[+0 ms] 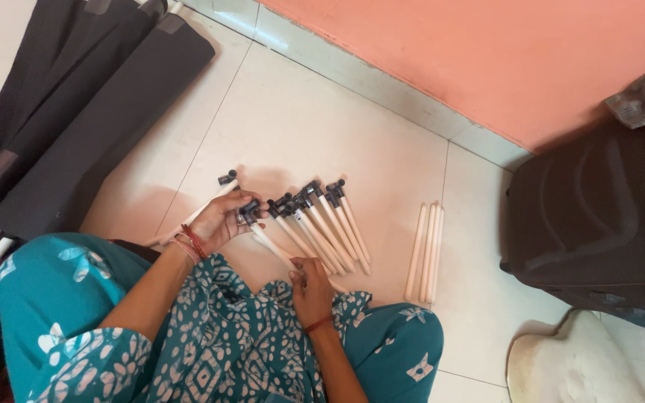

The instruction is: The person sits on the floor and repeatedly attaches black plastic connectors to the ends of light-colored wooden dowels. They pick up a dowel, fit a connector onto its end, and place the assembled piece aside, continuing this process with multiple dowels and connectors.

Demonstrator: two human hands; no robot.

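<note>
We sit on the floor (293, 112) with our left hand (222, 222) closed round the fitting end of a rod (270, 246) and our right hand (310, 287) on its other end, nearer our lap. Just right of that rod a fan of fitted rods (330, 227) lies on the floor, and further right, apart, a bundle of plain rods (425, 250). Fabric rolls (76, 112) lie far left, a bag (599, 216) far right by the wall (487, 52).
</note>
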